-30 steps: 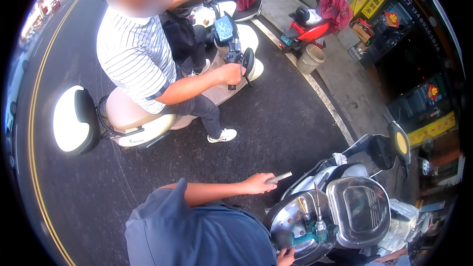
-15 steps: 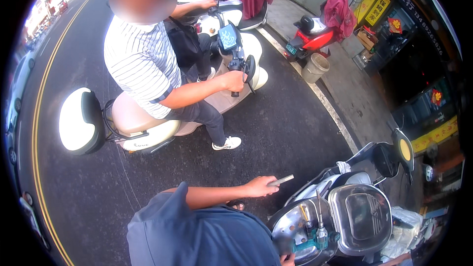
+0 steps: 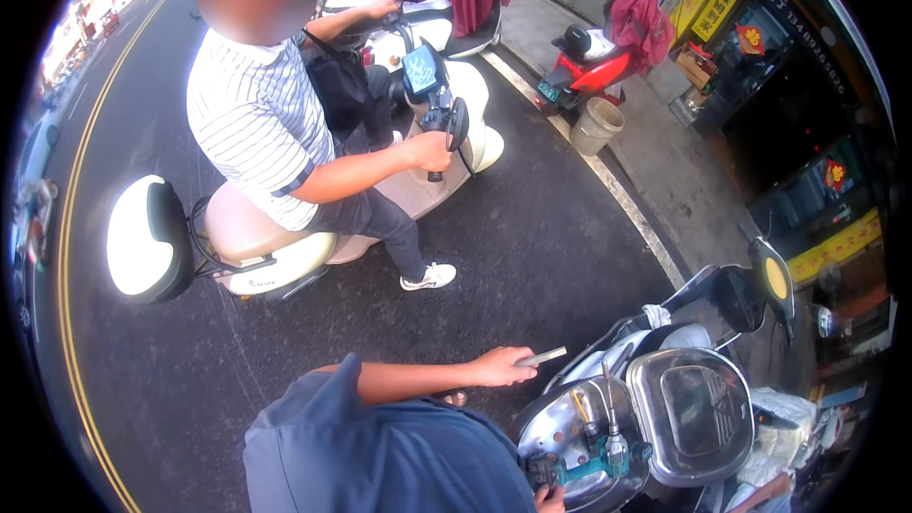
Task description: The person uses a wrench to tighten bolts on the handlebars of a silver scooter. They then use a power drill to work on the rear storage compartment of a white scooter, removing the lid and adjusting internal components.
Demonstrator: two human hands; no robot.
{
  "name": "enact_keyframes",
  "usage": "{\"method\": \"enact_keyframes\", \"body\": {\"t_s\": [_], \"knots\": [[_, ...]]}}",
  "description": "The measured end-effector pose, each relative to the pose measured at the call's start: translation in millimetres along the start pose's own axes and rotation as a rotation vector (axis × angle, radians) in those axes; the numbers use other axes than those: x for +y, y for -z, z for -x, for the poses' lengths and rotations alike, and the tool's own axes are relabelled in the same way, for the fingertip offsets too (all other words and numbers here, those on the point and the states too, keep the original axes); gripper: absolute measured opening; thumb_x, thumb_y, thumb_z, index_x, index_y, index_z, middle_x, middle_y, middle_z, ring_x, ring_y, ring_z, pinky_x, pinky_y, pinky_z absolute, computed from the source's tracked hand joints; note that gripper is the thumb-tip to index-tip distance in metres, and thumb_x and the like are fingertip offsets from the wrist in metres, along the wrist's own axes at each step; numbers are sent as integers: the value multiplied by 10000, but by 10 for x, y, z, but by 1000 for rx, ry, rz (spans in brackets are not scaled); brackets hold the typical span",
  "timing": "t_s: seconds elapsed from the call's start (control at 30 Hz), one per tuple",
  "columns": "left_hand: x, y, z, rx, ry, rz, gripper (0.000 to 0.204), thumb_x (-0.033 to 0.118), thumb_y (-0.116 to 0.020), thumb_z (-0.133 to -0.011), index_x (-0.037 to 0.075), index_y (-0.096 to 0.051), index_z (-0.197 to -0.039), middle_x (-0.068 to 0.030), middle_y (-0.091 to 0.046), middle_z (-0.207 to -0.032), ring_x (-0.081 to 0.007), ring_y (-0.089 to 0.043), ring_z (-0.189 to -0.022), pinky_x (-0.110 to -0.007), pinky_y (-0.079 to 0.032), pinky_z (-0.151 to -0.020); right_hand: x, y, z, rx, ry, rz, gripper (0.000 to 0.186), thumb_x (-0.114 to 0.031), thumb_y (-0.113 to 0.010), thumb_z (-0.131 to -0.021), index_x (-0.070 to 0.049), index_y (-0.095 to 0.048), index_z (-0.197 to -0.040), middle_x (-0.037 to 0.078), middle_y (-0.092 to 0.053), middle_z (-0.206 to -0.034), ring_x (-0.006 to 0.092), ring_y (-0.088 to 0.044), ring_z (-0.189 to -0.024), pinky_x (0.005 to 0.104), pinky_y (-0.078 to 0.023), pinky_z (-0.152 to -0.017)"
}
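Note:
My left hand (image 3: 502, 367) is stretched out over the road, closed around a thin, flat, light-grey bar-shaped thing (image 3: 541, 357). Its exact kind is not clear. At the lower edge my right hand (image 3: 548, 500) shows only in part, its fingers curled beside the black end of a teal-and-black power drill (image 3: 594, 466); what they grip is hidden. The drill lies on the shiny, spotted rear part of a scooter (image 3: 556, 429), with thin-shafted tools (image 3: 610, 408) around it. Behind that part sits a dark, clear-lidded top box (image 3: 689, 416).
A person in a striped shirt (image 3: 261, 123) sits on a cream-and-pink scooter (image 3: 252, 218), one hand on the handlebar. A red scooter (image 3: 591, 71) and a grey bucket (image 3: 597, 125) stand by the white kerb line. An open shopfront (image 3: 769, 104) lies to the right.
The view has shifted slightly, so the rider and scooter appear a little further left. My left hand keeps the bar-shaped thing, while more of the drill's black end shows beside my right hand.

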State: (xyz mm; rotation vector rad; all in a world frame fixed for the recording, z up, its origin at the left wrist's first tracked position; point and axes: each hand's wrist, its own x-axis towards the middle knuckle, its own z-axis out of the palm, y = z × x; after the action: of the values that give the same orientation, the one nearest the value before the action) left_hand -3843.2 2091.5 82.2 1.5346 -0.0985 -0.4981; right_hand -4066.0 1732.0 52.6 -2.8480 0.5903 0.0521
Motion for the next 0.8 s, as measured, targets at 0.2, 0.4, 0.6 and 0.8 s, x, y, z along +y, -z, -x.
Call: {"method": "enact_keyframes", "body": {"t_s": [0.2, 0.4, 0.6, 0.8], "knots": [[-148, 2, -38, 87, -50, 5, 275, 303, -669, -968, 65, -633, -1103, -35, -677, -799, -140, -637, -650, -321, -523, -610, 196, -136, -10, 29, 87, 18, 421, -417, -587, -969, -159, -658, -1294, 228, -723, -861, 440, -685, -742, 526, -528, -689], [-132, 0, -38, 81, -33, -26, 282, 313, -660, -974, 70, -632, -1114, -35, -680, -804, -143, -640, -652, -333, -524, -614, -80, 87, 0, -29, 8, 71, 421, -455, -636, -932, -108, -704, -1161, 233, -723, -879, 449, -682, -763, 530, -525, -700], [-191, -74, -64, 81, -30, -33, 290, 320, -660, -972, 69, -633, -1114, -36, -682, -806, -146, -643, -651, -335, -523, -607, 6, 72, 25, 12, 32, 21, 458, -526, -635, -910, -131, -725, -1126, 227, -721, -880, 460, -673, -772, 549, -509, -696], [-146, 188, -127, 216, 33, 102, 273, 331, -661, -970, 87, -636, -1093, -1, -648, -776, -89, -598, -605, -271, -489, -532, 45, 35, 17, 6, 44, 44, 451, -510, -633, -918, -134, -715, -1154, 225, -720, -875, 456, -672, -771, 539, -515, -697]]}}
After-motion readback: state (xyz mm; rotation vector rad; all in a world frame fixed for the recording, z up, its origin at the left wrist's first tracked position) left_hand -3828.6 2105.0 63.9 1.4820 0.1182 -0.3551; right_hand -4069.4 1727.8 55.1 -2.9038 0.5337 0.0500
